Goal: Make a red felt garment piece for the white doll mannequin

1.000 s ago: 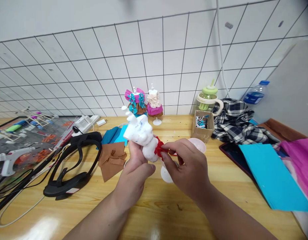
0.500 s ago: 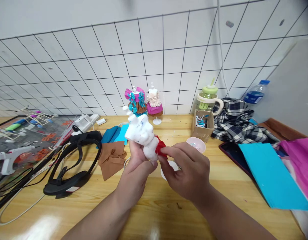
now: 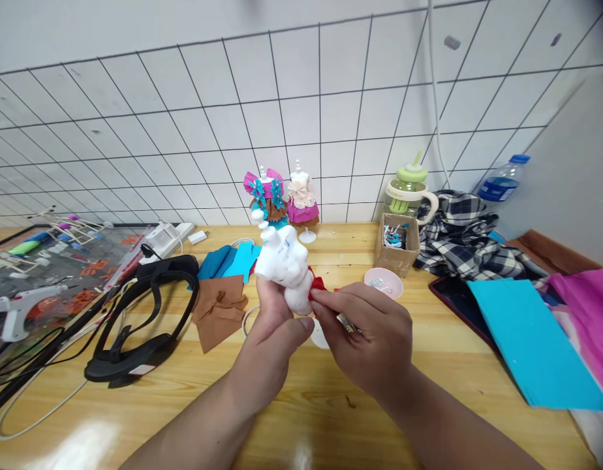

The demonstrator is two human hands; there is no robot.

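Note:
A small white mannequin form (image 3: 282, 256), tilted toward the left, lies in my left hand (image 3: 275, 326), whose fingers are wrapped round it from below. Red paper or cloth (image 3: 318, 284) sits against the form's right side. My right hand (image 3: 374, 333) pinches that red piece between thumb and forefinger, pressing it near the form's lower end. A small metallic item (image 3: 349, 322) shows among the right hand's curled fingers; its kind is unclear. Part of the white round base (image 3: 320, 335) appears below, between the hands.
Two dressed mini mannequins (image 3: 303, 196) stand by the tiled wall. At left are brown sheets (image 3: 220, 310), a black headset strap (image 3: 139, 372) and a glue gun (image 3: 25, 310). A pink dish (image 3: 394, 282), a cardboard box (image 3: 397, 251) and blue sheets (image 3: 531, 339) lie to the right.
The mannequin form has shifted slightly right and down and turned a little. My right fingers now cover more of the red piece, and the metallic item shows more clearly.

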